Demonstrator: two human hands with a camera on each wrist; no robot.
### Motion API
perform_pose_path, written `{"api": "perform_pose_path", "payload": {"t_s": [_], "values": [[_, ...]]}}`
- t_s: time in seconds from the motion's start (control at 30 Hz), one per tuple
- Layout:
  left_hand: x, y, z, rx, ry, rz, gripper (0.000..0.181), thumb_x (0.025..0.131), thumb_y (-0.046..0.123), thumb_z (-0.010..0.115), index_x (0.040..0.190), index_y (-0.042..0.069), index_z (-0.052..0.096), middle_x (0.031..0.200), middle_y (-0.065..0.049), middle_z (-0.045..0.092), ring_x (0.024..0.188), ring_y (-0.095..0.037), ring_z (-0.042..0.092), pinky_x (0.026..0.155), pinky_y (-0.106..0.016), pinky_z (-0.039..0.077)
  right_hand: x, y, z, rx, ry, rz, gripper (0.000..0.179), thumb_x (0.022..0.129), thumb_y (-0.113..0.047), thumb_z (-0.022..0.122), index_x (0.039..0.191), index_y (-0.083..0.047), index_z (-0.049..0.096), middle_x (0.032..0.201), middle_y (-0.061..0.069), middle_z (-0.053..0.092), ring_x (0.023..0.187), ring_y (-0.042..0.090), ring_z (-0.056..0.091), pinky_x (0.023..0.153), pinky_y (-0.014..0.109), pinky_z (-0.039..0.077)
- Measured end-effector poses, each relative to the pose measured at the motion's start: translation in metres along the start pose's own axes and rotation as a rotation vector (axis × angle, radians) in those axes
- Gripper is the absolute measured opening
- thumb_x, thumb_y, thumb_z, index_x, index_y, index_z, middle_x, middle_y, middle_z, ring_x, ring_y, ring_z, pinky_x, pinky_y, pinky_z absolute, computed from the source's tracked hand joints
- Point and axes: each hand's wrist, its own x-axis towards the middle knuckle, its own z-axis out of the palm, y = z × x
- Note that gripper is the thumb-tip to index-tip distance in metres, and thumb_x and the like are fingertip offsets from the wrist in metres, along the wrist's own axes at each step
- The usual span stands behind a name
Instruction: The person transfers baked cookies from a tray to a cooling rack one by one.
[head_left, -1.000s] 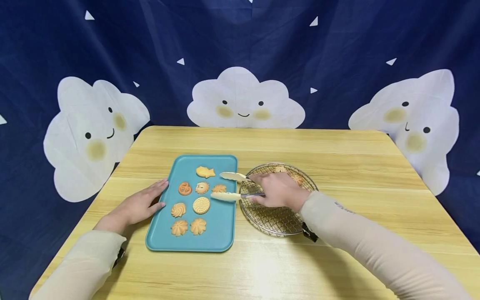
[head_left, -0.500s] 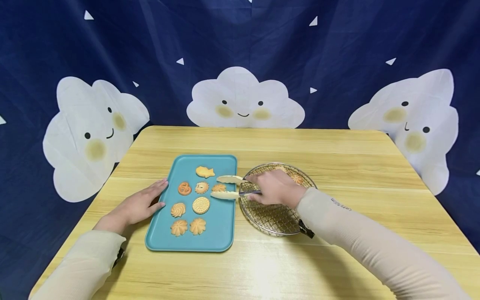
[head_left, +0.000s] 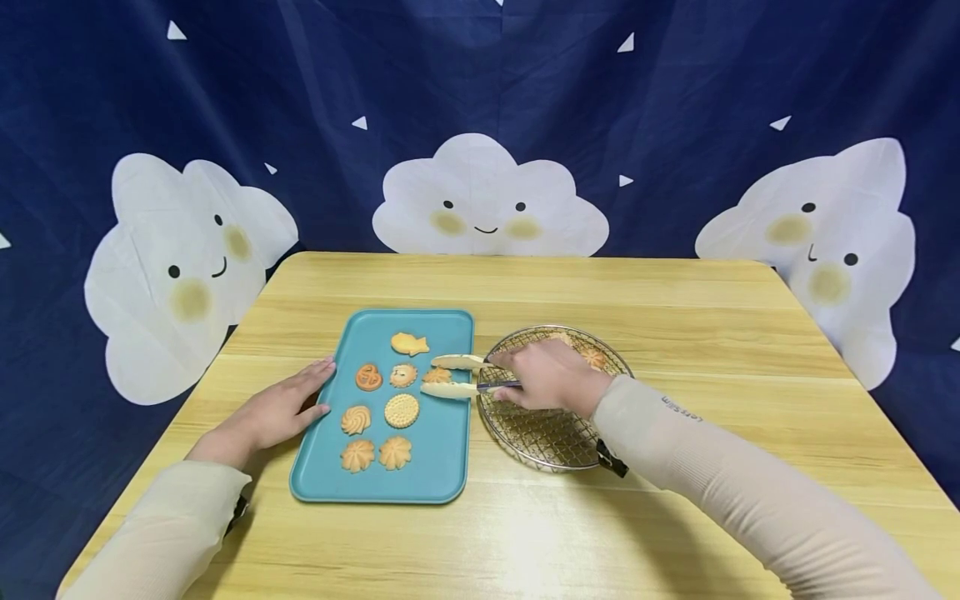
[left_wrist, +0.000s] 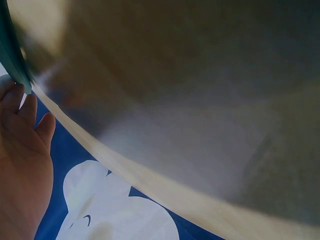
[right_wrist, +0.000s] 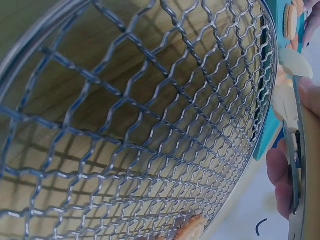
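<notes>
In the head view my right hand (head_left: 551, 375) grips a pair of tongs (head_left: 452, 389) with pale tips, reaching left over the tray's right rim. The two tips lie on either side of a flower-shaped cookie (head_left: 437, 375), partly covering it. The right wrist view shows the tongs' metal arms (right_wrist: 296, 175) between thumb and fingers. My left hand (head_left: 273, 408) rests at the left rim of a teal tray (head_left: 322, 487), its fingers extended onto the edge. Several cookies lie on the tray, among them a fish-shaped one (head_left: 409, 344), a pretzel-shaped one (head_left: 368, 377) and a round one (head_left: 402, 411).
Right of the tray stands a round wire-mesh rack (head_left: 551, 437), partly hidden under my right hand and forearm. A flower-shaped cookie (head_left: 593, 358) and a pale cookie (head_left: 561, 338) lie near its far side. Everything sits on a wooden table (head_left: 720, 333) before a dark blue cloud-print cloth (head_left: 480, 67).
My right hand has shifted slightly left, and the tongs' tips have drawn closer together around the flower-shaped cookie. My left hand and the tray stay in place.
</notes>
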Motion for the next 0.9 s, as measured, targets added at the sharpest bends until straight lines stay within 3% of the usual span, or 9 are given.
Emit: {"api": "perform_pose_path", "payload": {"t_s": [0.13,0.3,0.5,0.67,0.77,0.83,0.9], "values": [[0.000,0.001,0.000,-0.001,0.004,0.000,0.068,0.098,0.036,0.053,0.149,-0.001,0.027,0.153,-0.020,0.024,0.138,-0.040,0.022,0.109,-0.055,0.023,-0.002,0.001,0.002,0.005,0.037,-0.017,0.061,0.091,-0.055,0.055,0.135,-0.012,0.055,0.110,0.008,0.069,0.037,0.006,0.040,0.032,0.019,0.033],[0.000,0.002,-0.001,-0.001,0.005,-0.001,0.068,0.098,0.035,0.053,0.149,-0.002,0.027,0.153,-0.020,0.024,0.138,-0.040,0.022,0.109,-0.055,0.023,-0.005,0.003,0.003,0.017,0.070,-0.005,0.061,0.092,-0.053,0.055,0.137,-0.012,0.054,0.118,0.008,0.066,0.035,0.006,0.035,0.030,0.018,0.030],[0.000,0.001,0.000,0.001,0.007,0.009,0.068,0.098,0.036,0.053,0.149,-0.002,0.027,0.153,-0.021,0.024,0.138,-0.041,0.022,0.109,-0.055,0.023,-0.011,0.007,0.002,0.003,0.135,0.013,0.062,0.091,-0.053,0.057,0.138,-0.014,0.053,0.099,0.007,0.071,0.034,0.006,0.032,0.029,0.020,0.027],[-0.001,0.001,-0.001,-0.005,0.003,0.008,0.069,0.098,0.038,0.052,0.149,-0.001,0.026,0.153,-0.020,0.023,0.138,-0.040,0.022,0.108,-0.056,0.023,-0.018,0.013,0.000,0.008,0.212,0.013,0.060,0.090,-0.051,0.059,0.137,-0.014,0.054,0.104,0.008,0.070,0.036,0.006,0.035,0.030,0.020,0.028],[-0.001,0.001,0.000,-0.005,0.001,0.007,0.070,0.098,0.039,0.051,0.149,-0.001,0.026,0.153,-0.020,0.023,0.138,-0.040,0.022,0.108,-0.056,0.024,-0.022,0.017,-0.002,0.037,0.225,0.023,0.060,0.091,-0.050,0.059,0.138,-0.014,0.053,0.088,0.008,0.070,0.037,0.006,0.036,0.031,0.022,0.030],[0.000,0.000,0.000,-0.003,0.001,0.006,0.070,0.098,0.039,0.051,0.149,-0.001,0.026,0.153,-0.020,0.023,0.138,-0.041,0.022,0.108,-0.056,0.024,-0.025,0.019,-0.004,0.053,0.228,0.032,0.060,0.091,-0.050,0.058,0.138,-0.013,0.053,0.090,0.009,0.070,0.038,0.007,0.037,0.033,0.023,0.031],[0.000,0.000,0.000,0.000,0.000,0.004,0.069,0.098,0.039,0.051,0.149,-0.001,0.026,0.153,-0.020,0.023,0.138,-0.040,0.022,0.108,-0.056,0.023,-0.027,0.021,-0.005,0.069,0.227,0.044,0.060,0.092,-0.050,0.058,0.138,-0.013,0.052,0.079,0.008,0.067,0.038,0.007,0.036,0.033,0.023,0.032]]}}
